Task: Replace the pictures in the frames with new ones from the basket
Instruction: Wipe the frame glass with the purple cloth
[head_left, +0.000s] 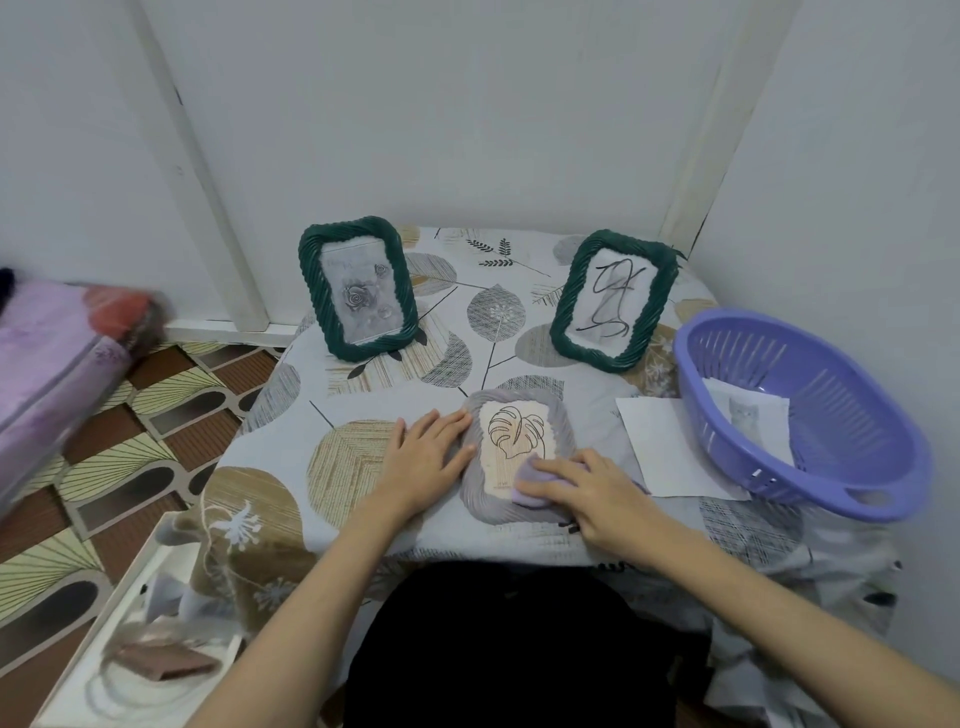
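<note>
A grey frame (563, 423) lies flat at the table's front, showing a leaf line drawing. My left hand (423, 457) rests flat against its left edge, fingers straight. My right hand (587, 491) presses a small lilac cloth (530, 480) onto the frame's lower right part, fingers laid over it. Two green frames stand upright further back: the left green frame (358, 288) holds a rose picture, the right green frame (613, 301) holds a black scribble drawing. A purple basket (810, 457) at the right holds a cat picture (748, 415).
A white paper sheet (670, 452) lies partly under the basket. The table wears a leaf-print cloth (363, 395) and stands in a wall corner. At lower left sits a white tray (135, 660) with a brown item; a pink bundle (57, 343) is far left.
</note>
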